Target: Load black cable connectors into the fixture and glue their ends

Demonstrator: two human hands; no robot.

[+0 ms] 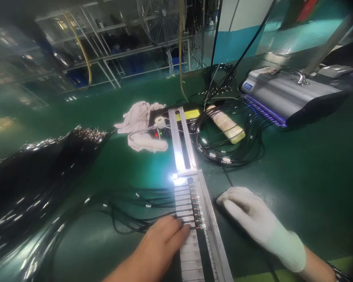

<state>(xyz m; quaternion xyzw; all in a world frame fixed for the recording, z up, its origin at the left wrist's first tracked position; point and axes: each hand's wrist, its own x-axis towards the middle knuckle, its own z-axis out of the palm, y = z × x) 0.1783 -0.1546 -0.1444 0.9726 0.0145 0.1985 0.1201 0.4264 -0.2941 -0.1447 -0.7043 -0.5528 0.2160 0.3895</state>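
A long slotted metal fixture [191,250] lies on the green table, with several thin black cables [157,205] laid side by side across its slots. Their stripped ends with small metal tips [197,207] line up along a dark strip. My left hand [166,237], bare, is closed at the nearest cable in the row, fingertips pressed together over the slots. To the right of the fixture, my right hand [253,217] in a white glove has thumb and fingers pinched together just over the table. Whatever the pinch may hold is hidden.
A dark cable bundle [47,164] lies left, a coil of cables [211,154] beyond the fixture. Further back are white gloves [139,117], a wrapped yellowish bottle [226,123] and a grey machine with purple light [291,94]. A bright lamp shines at the fixture's crossbar [185,174].
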